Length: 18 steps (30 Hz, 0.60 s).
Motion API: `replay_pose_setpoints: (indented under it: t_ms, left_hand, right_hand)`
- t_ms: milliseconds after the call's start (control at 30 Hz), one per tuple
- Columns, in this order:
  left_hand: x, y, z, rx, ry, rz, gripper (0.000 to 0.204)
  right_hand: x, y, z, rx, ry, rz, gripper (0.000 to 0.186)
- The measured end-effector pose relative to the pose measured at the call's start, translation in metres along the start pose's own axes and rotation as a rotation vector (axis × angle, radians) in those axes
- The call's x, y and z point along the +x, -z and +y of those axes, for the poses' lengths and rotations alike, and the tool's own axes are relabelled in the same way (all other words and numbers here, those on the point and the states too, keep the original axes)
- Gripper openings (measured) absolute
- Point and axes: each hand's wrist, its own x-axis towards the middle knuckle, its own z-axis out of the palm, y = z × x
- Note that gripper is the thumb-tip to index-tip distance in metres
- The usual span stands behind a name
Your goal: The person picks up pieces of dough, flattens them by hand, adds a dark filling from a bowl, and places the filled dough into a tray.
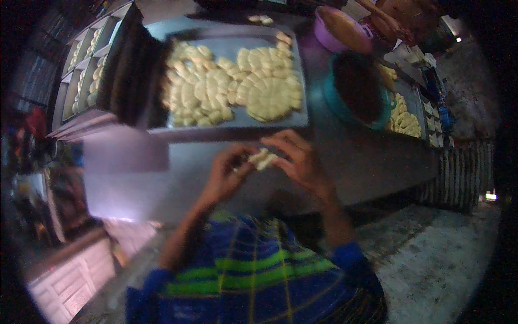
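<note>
Between the fingers of both my hands is a small piece of pale dough (pixel 263 159), held just above the table's near part. My left hand (pixel 231 168) pinches its left side with bent fingers. My right hand (pixel 295 161) curls over its right side, thumb below and fingers above. Just beyond my hands lies a metal tray (pixel 237 39) with many pale dough pieces (pixel 267 97) packed on it in overlapping rows and rounds. To its right stands a teal basin (pixel 330 100) with a dark filling (pixel 357 89) inside; dim light hides the filling's kind.
At the left, a stack of shallow trays (pixel 86 116) holds rounded dough pieces in the top one. A purple basin (pixel 326 32) stands at the far right of the table (pixel 129 178). Another tray of dough (pixel 404 116) lies beyond the teal basin. Someone's arm (pixel 380 16) shows at the back.
</note>
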Motion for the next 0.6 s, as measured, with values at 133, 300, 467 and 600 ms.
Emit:
replay_pose_setpoints:
  t_ms: [133, 300, 467, 600]
  left_hand:
    - [-0.006, 0.014, -0.004, -0.048, -0.023, -0.148, 0.030]
    - [0.004, 0.017, -0.019, -0.468, 0.312, -0.017, 0.039]
    - [-0.002, 0.008, -0.017, -0.731, 0.270, 0.106, 0.036]
    - [-0.009, 0.001, -0.010, -0.701, 0.251, 0.205, 0.031]
  right_hand:
    - [0.007, 0.006, 0.006, 0.060, 0.039, -0.227, 0.030]
    - [0.001, -0.003, -0.005, -0.091, 0.333, -0.058, 0.032]
    - [-0.013, -0.047, -0.040, -0.163, 0.192, 0.235, 0.040]
    - [-0.019, -0.071, -0.044, -0.198, 0.157, 0.416, 0.037]
